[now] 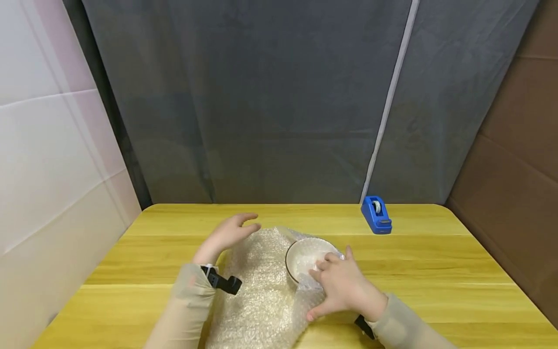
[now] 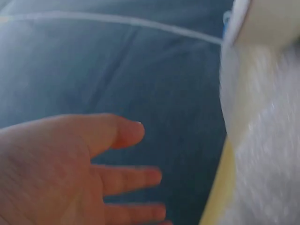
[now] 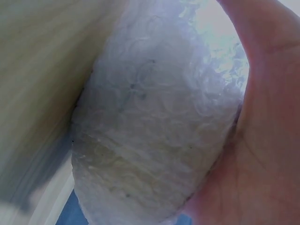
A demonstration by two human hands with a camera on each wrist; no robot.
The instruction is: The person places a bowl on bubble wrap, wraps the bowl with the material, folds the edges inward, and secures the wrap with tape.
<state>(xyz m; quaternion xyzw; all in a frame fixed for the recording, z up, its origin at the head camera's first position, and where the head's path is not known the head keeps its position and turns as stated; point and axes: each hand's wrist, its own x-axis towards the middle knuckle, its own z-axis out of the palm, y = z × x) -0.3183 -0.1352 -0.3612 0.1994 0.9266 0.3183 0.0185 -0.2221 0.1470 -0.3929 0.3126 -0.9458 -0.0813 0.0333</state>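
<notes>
A white bowl (image 1: 305,257) with a dark rim sits on the right part of a sheet of bubble wrap (image 1: 257,291). My right hand (image 1: 342,286) is at the bowl's right side, its fingers bent over the rim and holding a flap of the wrap against the inside. In the right wrist view, bubble wrap (image 3: 154,112) covers the bowl's outer side, close against the palm. My left hand (image 1: 231,233) hovers by the sheet's far left edge with nothing in it. Its fingers are extended and spread in the left wrist view, apart from the wrap (image 2: 272,154).
On the wooden table (image 1: 436,271), a blue tape dispenser (image 1: 376,215) with a roll of tape stands near the far edge, right of the bowl. A dark grey curtain (image 1: 261,106) hangs behind. A white panel borders the left and a brown one the right.
</notes>
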